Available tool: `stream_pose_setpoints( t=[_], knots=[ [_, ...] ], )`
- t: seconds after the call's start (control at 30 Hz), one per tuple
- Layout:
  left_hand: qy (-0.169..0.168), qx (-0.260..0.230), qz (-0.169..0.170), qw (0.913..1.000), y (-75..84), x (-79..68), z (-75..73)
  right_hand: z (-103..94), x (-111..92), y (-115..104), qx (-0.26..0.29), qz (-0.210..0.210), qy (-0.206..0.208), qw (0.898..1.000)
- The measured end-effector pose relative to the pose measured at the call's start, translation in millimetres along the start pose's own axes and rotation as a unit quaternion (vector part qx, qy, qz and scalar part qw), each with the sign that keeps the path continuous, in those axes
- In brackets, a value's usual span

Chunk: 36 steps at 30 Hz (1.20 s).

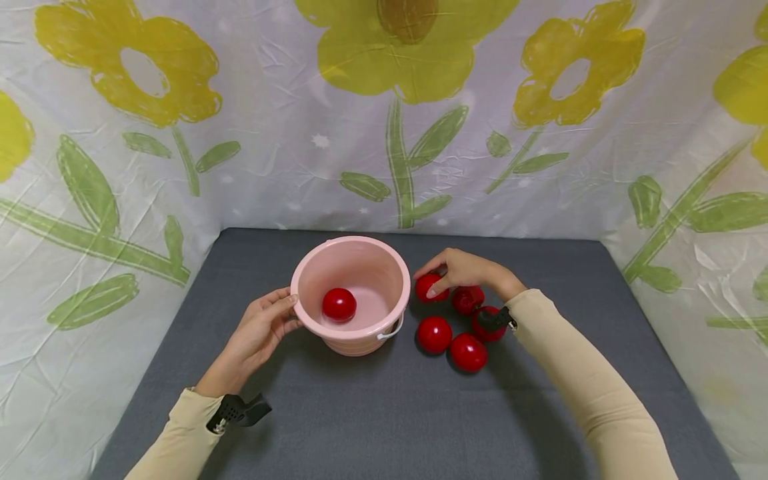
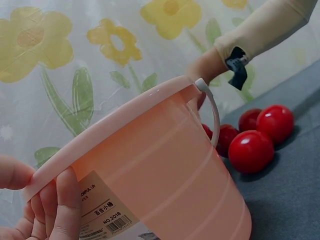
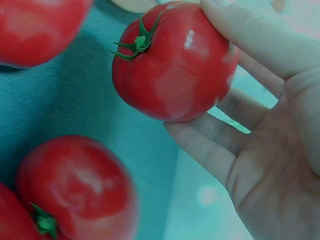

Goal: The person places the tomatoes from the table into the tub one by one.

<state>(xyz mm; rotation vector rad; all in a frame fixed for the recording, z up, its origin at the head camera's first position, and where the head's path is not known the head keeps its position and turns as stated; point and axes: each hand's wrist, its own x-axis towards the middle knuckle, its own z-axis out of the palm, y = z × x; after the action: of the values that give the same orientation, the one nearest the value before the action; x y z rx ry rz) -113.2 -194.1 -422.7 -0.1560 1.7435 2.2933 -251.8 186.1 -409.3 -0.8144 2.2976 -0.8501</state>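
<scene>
Tomato (image 3: 172,67) sits in right fingers (image 3: 202,142); left fingers (image 2: 68,197) hold bucket (image 2: 165,165).

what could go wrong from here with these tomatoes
The glossy round red tomato in the right hand may slip, since its skin looks smooth. Four loose red tomatoes sit close by, so a knock could set one rolling. The left hand holds the round pink plastic bucket by one side, so an uneven tug might tip it.

The bucket (image 1: 351,345) is pale pink with a white handle (image 1: 391,334); the tomatoes (image 1: 434,335) in it and to its right are red, some with green calyxes (image 3: 140,44). Sleeves (image 1: 582,373) are cream, wrist straps (image 1: 223,415) black, the cloth (image 1: 372,427) dark grey, the far curtain (image 1: 282,167) whitish with yellow, green-leaved flowers (image 1: 354,60).
</scene>
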Motion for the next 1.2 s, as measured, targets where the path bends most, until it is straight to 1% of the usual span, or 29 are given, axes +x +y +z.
stream_pose_setpoints(
  t=[0.13, 0.27, 0.37, 0.73, 0.87, 0.97, 1.07, 1.2],
  knots=[
    [-0.001, -0.001, 0.001, 1.0, -0.3, 0.6, -0.1, -9.7, -1.7, -7.8, -0.001, -0.01, 0.004, 1.0],
    [-0.005, -0.006, 0.001, 1.0, -0.5, 1.2, -0.6, -21.2, -3.7, -15.9, 0.012, -0.027, 0.004, 1.0],
    [-0.005, -0.012, 0.001, 0.9999, -0.5, 1.5, -1.1, -29.4, -4.4, -22.6, 0.02, -0.03, 0.006, 0.999],
    [-0.002, -0.014, -0.003, 0.9999, -0.4, 1.8, -0.9, -51.9, -3.6, -50.6, -0.005, -0.036, 0.032, 0.999],
    [-0.005, -0.013, 0.0, 0.9999, -0.1, 1.6, -0.9, -58.4, -2.4, -63.5, -0.008, -0.046, 0.039, 0.998],
    [-0.007, -0.011, 0.001, 0.9999, -0.1, 1.6, -1.0, -61.8, -0.6, -73.2, -0.008, -0.061, 0.043, 0.997],
    [-0.007, -0.01, 0.0, 0.9999, -0.1, 1.7, -1.1, -63.6, 1.8, -82.0, -0.018, -0.072, 0.044, 0.996],
    [-0.008, -0.012, -0.001, 0.9999, -0.5, 1.9, -1.1, -63.2, 5.9, -93.4, -0.03, -0.071, 0.041, 0.996]
  ],
)
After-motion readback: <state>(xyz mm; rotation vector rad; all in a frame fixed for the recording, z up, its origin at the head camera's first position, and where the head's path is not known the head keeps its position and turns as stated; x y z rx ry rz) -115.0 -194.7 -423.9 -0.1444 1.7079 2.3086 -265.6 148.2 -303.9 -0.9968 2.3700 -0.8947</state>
